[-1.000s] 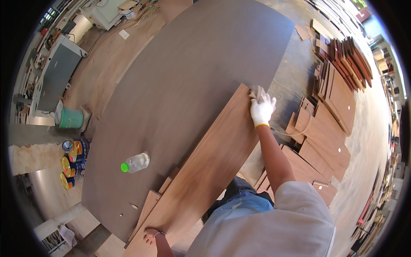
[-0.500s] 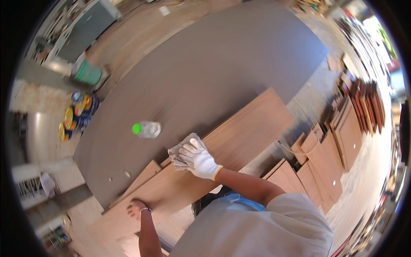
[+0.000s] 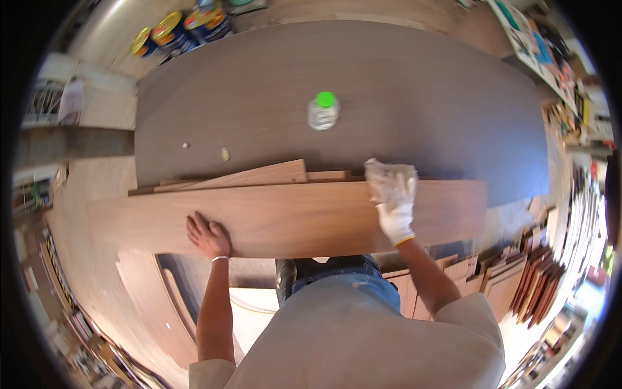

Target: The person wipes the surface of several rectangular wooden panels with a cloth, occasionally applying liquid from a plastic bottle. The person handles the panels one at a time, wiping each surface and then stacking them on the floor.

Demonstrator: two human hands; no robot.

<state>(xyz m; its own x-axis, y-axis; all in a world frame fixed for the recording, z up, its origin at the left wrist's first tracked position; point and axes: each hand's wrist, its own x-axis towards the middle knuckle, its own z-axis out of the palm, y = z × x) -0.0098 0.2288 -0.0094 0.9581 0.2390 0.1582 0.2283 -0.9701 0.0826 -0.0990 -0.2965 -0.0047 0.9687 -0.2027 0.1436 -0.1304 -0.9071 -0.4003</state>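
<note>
Pressing a half-hidden rag [image 3: 383, 176], gloved right hand [image 3: 396, 206].

Bottle [image 3: 322, 110] alone stands on open tabletop [image 3: 421, 97] beyond plank [image 3: 291, 217]

White-gloved right hand [image 3: 395, 209] with crumpled pale rag [image 3: 387, 178] has swept from the long brown wooden board's [image 3: 285, 217] far end back toward its middle; camera view has swung round
</note>
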